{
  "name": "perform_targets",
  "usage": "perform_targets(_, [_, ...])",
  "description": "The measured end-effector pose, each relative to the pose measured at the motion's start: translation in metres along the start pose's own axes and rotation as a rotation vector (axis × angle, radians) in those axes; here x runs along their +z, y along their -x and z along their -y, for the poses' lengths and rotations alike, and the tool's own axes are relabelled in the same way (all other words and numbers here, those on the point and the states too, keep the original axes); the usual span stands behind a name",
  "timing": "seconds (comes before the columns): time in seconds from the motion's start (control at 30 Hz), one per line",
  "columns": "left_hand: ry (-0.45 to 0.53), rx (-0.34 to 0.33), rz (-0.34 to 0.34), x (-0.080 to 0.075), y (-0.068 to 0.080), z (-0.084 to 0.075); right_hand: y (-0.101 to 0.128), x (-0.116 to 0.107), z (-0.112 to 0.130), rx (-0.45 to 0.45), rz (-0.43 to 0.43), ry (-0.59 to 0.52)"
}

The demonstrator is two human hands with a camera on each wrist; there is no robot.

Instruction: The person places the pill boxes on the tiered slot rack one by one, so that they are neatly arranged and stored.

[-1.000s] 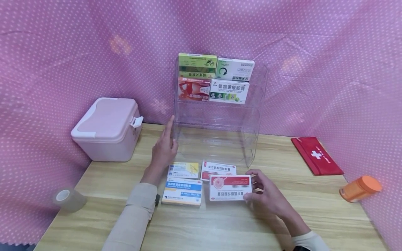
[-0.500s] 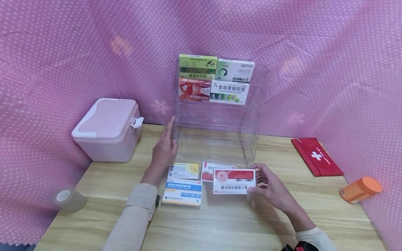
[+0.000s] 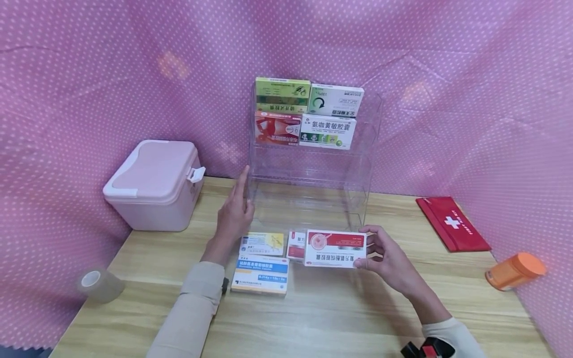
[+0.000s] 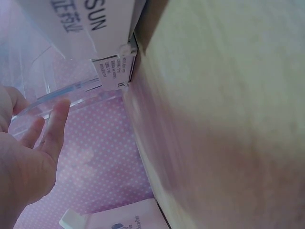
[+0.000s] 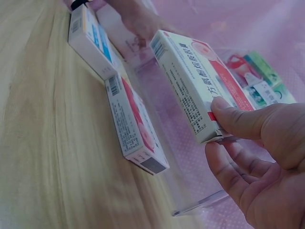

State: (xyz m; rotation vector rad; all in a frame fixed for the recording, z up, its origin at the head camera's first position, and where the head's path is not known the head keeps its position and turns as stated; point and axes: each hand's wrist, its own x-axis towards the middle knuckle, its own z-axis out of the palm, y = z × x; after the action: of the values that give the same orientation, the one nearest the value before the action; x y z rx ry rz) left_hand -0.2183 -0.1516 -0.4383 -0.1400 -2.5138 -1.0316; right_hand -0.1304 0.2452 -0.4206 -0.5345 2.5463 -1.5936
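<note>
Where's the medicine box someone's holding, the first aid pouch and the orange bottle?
Held medicine box point(image 3: 335, 249): head view, printed face.
First aid pouch point(image 3: 452, 223): head view, white cross.
Orange bottle point(image 3: 506, 274): head view, body.

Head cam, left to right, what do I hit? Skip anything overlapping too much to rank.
Tape roll → pink box → left hand → held carton → right hand → first-aid pouch → orange bottle.

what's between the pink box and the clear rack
In the head view, the left hand lies between them, right beside the clear rack; from that hand to the pink box, the tabletop is bare.
</note>
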Motion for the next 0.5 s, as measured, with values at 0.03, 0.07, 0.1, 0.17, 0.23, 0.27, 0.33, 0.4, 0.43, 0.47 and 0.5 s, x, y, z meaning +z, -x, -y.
perform_targets(0.03, [0.001,0.002,-0.002,0.0,-0.0001,-0.0002,-0.0006,-0.0003,0.0008,0.002,-0.004,0.007])
perform_targets(0.07, [0.001,0.003,-0.004,0.0003,-0.0002,0.0,-0.001,-0.0006,0.0017,0.003,-0.007,0.011])
perform_targets(0.1, [0.002,0.005,-0.007,0.0007,-0.0003,0.0002,-0.0016,-0.0013,0.0024,0.007,-0.009,0.016])
perform_targets(0.17, [0.0,0.011,-0.012,0.0015,-0.001,0.0006,-0.0023,-0.0024,0.0041,0.0,-0.012,0.019])
perform_targets(0.23, [0.001,0.014,-0.013,0.0018,-0.0015,0.0004,-0.0028,-0.0031,0.006,-0.001,-0.017,0.009])
perform_targets(0.27, [0.003,0.015,-0.013,0.0019,-0.0015,0.0004,-0.003,-0.0032,0.0067,-0.003,-0.017,0.003])
perform_targets(0.33, [0.006,0.012,-0.01,0.0018,-0.0018,0.0002,-0.0036,-0.0034,0.0074,-0.012,-0.014,-0.006])
perform_targets(0.4, [0.01,0.008,-0.008,0.0015,-0.0014,-0.0002,-0.0045,-0.0034,0.0084,-0.018,-0.018,-0.012])
perform_targets(0.43, [0.009,0.008,-0.006,0.0014,-0.0012,-0.0002,-0.005,-0.0035,0.0088,-0.023,-0.019,-0.01])
perform_targets(0.47, [0.007,0.009,-0.006,0.0013,-0.0009,0.0,-0.0057,-0.0036,0.0094,-0.028,-0.021,-0.005])
perform_targets(0.5, [0.005,0.01,-0.007,0.0013,-0.0006,0.0001,-0.0064,-0.0038,0.01,-0.032,-0.024,0.0])
